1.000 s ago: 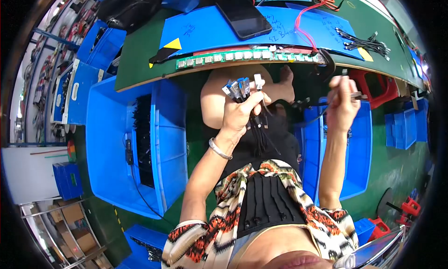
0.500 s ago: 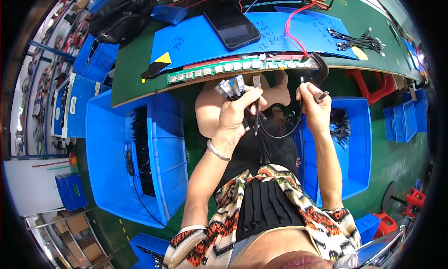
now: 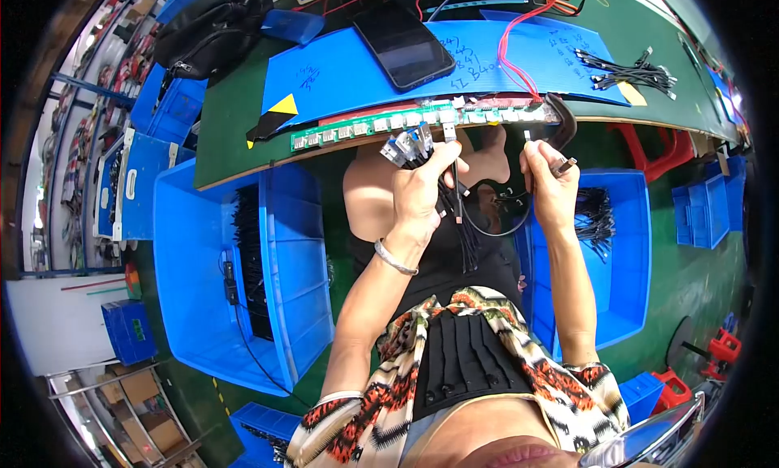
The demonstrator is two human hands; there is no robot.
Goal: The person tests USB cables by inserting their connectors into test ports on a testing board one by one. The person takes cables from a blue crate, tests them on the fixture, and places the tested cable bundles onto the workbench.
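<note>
Left hand (image 3: 423,184) grips cable bundle (image 3: 403,148), one plug (image 3: 449,132) raised near the socket board (image 3: 349,131) just beyond; right hand (image 3: 552,184) pinches cable end (image 3: 527,135). Plug best held square to board, cable slack.

Bundle of cables (image 3: 408,149): black, silver plugs with blue inserts upward, tails hanging; in the left hand (image 3: 423,186). Single cable (image 3: 497,234): black, slack curve, small plug (image 3: 527,135) upright at the right hand (image 3: 553,188). Circuit board (image 3: 347,133): long, green, pale sockets in a row.
</note>
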